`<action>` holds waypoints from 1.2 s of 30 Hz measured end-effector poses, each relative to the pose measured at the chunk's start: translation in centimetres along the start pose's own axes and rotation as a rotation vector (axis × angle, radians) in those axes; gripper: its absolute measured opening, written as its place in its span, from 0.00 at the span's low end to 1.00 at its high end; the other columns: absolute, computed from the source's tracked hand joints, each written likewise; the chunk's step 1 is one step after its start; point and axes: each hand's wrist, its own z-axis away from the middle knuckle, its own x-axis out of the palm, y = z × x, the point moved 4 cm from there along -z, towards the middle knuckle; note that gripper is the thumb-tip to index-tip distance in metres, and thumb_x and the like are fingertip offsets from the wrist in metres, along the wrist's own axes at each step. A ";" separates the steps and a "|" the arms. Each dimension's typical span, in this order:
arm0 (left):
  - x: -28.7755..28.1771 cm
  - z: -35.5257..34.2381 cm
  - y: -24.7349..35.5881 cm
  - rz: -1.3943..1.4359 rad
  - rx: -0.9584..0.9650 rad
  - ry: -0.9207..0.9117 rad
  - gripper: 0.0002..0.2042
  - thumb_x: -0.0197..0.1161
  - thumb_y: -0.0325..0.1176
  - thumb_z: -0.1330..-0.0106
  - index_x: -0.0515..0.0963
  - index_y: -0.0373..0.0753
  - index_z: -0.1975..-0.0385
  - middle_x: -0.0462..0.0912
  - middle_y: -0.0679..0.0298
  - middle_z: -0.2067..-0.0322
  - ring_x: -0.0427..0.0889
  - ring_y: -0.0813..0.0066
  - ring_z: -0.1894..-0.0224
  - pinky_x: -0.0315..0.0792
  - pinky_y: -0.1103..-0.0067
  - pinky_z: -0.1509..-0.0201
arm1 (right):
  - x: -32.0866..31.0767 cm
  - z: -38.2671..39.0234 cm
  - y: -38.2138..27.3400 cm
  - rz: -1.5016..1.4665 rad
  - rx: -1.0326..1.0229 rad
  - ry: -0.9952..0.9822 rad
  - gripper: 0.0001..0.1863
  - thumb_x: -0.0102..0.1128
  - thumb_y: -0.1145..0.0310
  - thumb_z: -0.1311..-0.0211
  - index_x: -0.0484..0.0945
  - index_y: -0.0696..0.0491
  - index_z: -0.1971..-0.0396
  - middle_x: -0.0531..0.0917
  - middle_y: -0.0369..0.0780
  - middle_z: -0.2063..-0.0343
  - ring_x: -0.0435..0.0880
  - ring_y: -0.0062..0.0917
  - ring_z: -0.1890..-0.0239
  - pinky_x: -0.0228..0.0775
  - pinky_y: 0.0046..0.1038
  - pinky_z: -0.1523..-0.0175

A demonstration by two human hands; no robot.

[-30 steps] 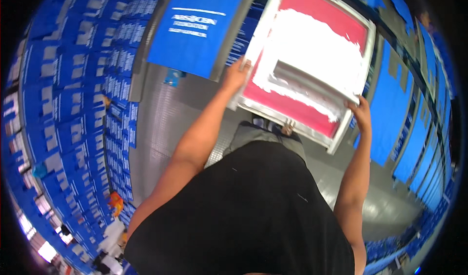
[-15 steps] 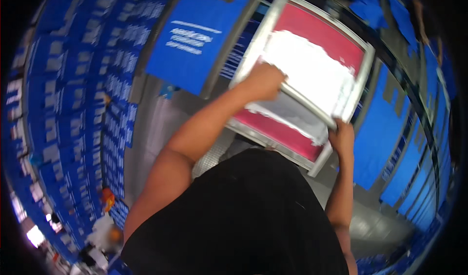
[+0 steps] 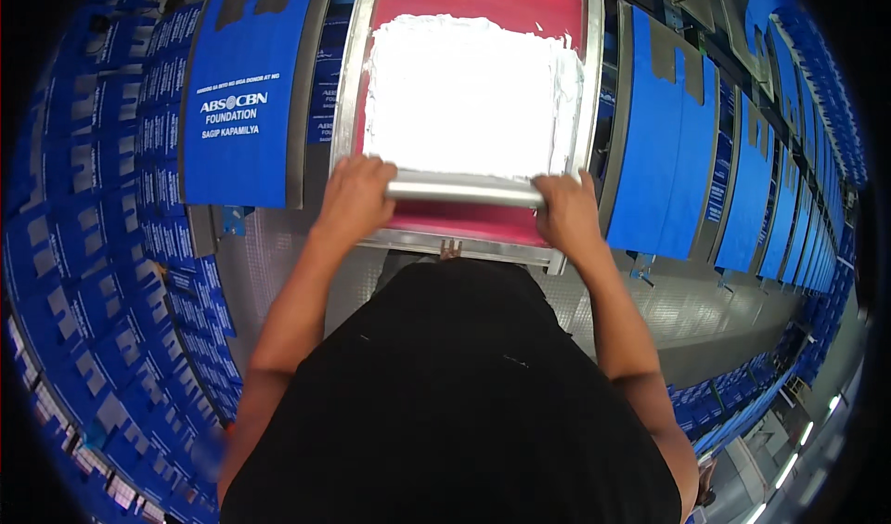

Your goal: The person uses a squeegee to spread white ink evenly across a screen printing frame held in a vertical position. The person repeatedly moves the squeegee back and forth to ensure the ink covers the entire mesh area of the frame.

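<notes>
A screen-printing frame (image 3: 593, 69) with pale metal sides and red mesh lies in front of me. A thick, bright white layer of ink (image 3: 464, 97) with ragged edges covers the middle of its mesh. Across the near part of the screen runs a metal-coloured squeegee (image 3: 464, 189), at the near edge of the ink. My left hand (image 3: 357, 196) is closed round its left end, and my right hand (image 3: 568, 213) grips its right end. The blade underneath is hidden from me. Red mesh shows between the squeegee and the frame's near side.
To the left, a blue printed fabric panel (image 3: 246, 97) lies on a flat board. Another blue panel (image 3: 659, 143) lies to the right, with several more in a row beyond it. Racks of blue printed pieces (image 3: 74, 273) fill the far left. A small hinge-like metal piece (image 3: 451, 248) sits at the frame's near side.
The squeegee has come nearer to me, to the near part of the screen. White ink that showed on my side of it is no longer visible there. My view has turned.
</notes>
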 end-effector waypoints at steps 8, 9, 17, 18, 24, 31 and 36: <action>3.9 3.0 0.4 0.123 -0.085 -0.027 0.15 0.64 0.23 0.62 0.77 0.37 0.70 0.79 0.58 0.69 0.77 0.58 0.62 0.68 0.64 0.54 | 3.3 2.7 -0.9 -0.043 0.089 -0.047 0.14 0.57 0.77 0.59 0.79 0.52 0.67 0.83 0.41 0.69 0.80 0.36 0.61 0.52 0.57 0.35; 4.4 3.6 0.5 0.096 -0.058 0.064 0.15 0.64 0.23 0.61 0.77 0.37 0.69 0.79 0.57 0.69 0.78 0.59 0.61 0.68 0.64 0.53 | 3.1 2.2 -0.7 -0.054 0.086 -0.037 0.14 0.57 0.77 0.60 0.79 0.52 0.68 0.83 0.41 0.69 0.80 0.36 0.61 0.51 0.57 0.34; 3.7 -8.3 -4.6 -0.072 -0.135 0.069 0.13 0.67 0.28 0.57 0.82 0.41 0.68 0.82 0.52 0.75 0.81 0.51 0.69 0.75 0.61 0.61 | 3.3 -9.0 4.7 0.169 0.095 0.057 0.17 0.57 0.74 0.56 0.83 0.46 0.62 0.84 0.40 0.74 0.83 0.32 0.63 0.45 0.59 0.33; 2.5 -11.8 -5.7 -0.052 -0.173 0.057 0.13 0.68 0.31 0.56 0.83 0.43 0.67 0.83 0.52 0.72 0.82 0.53 0.66 0.75 0.63 0.58 | 1.7 -12.5 5.5 0.183 0.110 0.029 0.18 0.59 0.73 0.57 0.83 0.43 0.61 0.84 0.40 0.73 0.84 0.32 0.62 0.46 0.59 0.34; -0.5 -14.4 -6.1 -0.028 -0.209 -0.073 0.21 0.71 0.45 0.50 0.82 0.39 0.58 0.84 0.51 0.68 0.84 0.55 0.61 0.76 0.67 0.55 | -1.3 -14.8 6.3 0.177 0.063 -0.047 0.20 0.61 0.70 0.58 0.82 0.44 0.59 0.86 0.40 0.69 0.85 0.31 0.63 0.52 0.52 0.35; 4.6 2.1 0.0 0.126 -0.031 0.130 0.14 0.66 0.21 0.61 0.80 0.37 0.69 0.81 0.56 0.72 0.79 0.56 0.65 0.66 0.66 0.49 | 4.5 1.9 0.2 -0.039 0.097 0.064 0.17 0.56 0.78 0.57 0.83 0.49 0.64 0.85 0.42 0.71 0.83 0.33 0.62 0.44 0.57 0.32; 1.2 -15.6 -6.8 -0.084 -0.125 0.046 0.14 0.69 0.34 0.53 0.84 0.41 0.64 0.83 0.50 0.73 0.83 0.52 0.65 0.76 0.64 0.58 | 1.5 -15.4 7.4 0.191 0.133 0.008 0.21 0.57 0.71 0.56 0.82 0.44 0.56 0.85 0.43 0.69 0.85 0.32 0.61 0.51 0.55 0.35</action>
